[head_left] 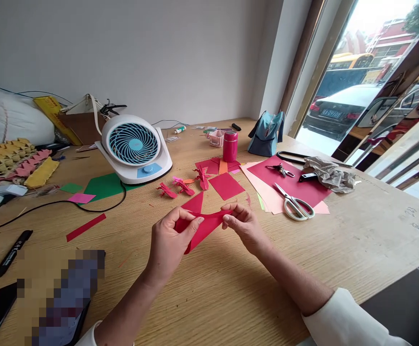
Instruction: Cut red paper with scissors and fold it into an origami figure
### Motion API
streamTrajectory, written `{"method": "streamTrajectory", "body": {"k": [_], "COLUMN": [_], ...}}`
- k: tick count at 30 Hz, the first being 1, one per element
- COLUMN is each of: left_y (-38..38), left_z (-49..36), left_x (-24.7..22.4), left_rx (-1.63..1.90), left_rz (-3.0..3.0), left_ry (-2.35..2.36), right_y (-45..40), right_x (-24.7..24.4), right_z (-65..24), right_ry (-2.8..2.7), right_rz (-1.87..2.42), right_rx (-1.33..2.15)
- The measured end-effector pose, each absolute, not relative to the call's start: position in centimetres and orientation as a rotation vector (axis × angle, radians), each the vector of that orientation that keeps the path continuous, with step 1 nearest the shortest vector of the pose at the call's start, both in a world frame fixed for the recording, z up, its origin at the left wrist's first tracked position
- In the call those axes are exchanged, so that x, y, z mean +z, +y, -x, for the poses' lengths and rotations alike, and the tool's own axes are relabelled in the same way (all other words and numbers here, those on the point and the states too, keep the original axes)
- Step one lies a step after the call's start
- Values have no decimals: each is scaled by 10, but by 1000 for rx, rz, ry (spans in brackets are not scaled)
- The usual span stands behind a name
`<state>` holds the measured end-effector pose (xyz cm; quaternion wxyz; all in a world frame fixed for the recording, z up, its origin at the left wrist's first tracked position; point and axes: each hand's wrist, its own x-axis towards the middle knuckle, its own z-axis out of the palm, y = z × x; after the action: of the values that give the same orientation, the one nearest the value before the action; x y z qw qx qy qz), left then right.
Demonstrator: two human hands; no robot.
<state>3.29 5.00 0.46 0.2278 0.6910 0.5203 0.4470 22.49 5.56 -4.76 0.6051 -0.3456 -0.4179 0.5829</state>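
Note:
Between my two hands a sheet of red paper is held above the table, bent over along its top edge. My left hand pinches its left side between thumb and fingers. At the right corner, my right hand grips it the same way. Just beyond lie a red paper triangle and a flat red paper square. Several small folded red paper figures stand behind my left hand. Part of the held sheet is hidden by my fingers.
White-handled scissors rest by a stack of red and pink sheets on the right. A fan stands back left, its black cable looping forward. Further back are a pink flask and a blue bag. A marker lies front left.

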Motion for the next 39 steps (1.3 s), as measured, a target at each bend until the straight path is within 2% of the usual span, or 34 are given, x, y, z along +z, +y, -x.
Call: {"method": "streamTrajectory", "body": {"k": [12, 39], "left_y": [46, 35], "left_z": [-34, -36], "left_x": [5, 12], "left_rx": [1296, 1480], "left_rz": [-1920, -2236], "left_ry": [1392, 1266], "right_y": [54, 51], "right_x": [-44, -42], "right_z": [-223, -225], "right_ry": [-777, -697], "right_rz": [688, 582], "right_rx": [1517, 1536]}}
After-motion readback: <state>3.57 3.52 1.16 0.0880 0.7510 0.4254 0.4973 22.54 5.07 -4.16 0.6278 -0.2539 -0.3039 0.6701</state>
